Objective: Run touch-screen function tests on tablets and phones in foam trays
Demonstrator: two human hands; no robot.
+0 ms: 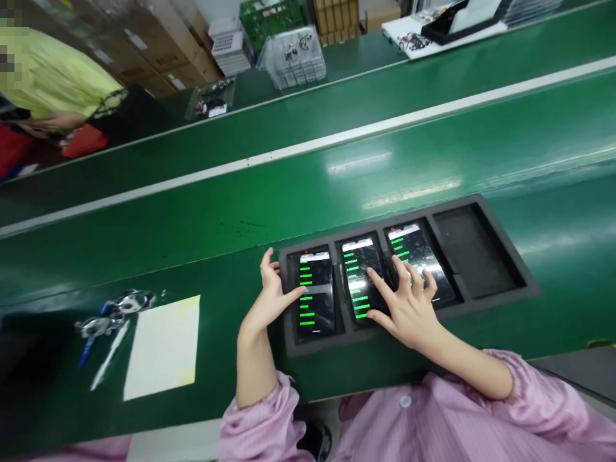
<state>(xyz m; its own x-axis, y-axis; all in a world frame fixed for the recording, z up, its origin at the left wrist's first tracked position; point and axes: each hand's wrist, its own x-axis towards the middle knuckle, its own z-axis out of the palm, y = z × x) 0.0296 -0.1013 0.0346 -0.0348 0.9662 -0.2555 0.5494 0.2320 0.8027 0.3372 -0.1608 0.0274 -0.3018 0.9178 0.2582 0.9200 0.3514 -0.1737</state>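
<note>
Three phones lit with green list text sit side by side in a dark foam tray [289, 346]: left phone [315, 295], middle phone [362, 277], right phone [418, 260]. Tray has four slots; the fourth slot [474, 250], at the 3 o'clock end, holds nothing. Tray lies on the green counter [240, 218], near its front edge, tilted so its right end runs up toward 2 o'clock.

Left hand [269, 301] at the tray's 9 o'clock edge, fingers loosely spread, index fingertip touching the left phone's screen, thumb on the tray rim; grips nothing. Right hand [409, 305] open, fingers splayed, index tip on the middle phone's screen, other fingers lying over the right phone's lower part; grips nothing. Hands are apart, the middle phone between them. Both arms wear pink sleeves [269, 417].

At 9 o'clock of the tray, well apart: one white paper sheet [163, 346], one white pen [108, 356], a blue-and-metal tool cluster [113, 311], too small to name. Bare counter between sheet and tray, and wide bare counter at 12 o'clock up to one white stripe [337, 141].

Beyond the stripe: clear plastic trays [296, 58], a green crate [269, 19], cardboard boxes [158, 45]. Another person in a yellow top [52, 74] at 10 o'clock, far off.
</note>
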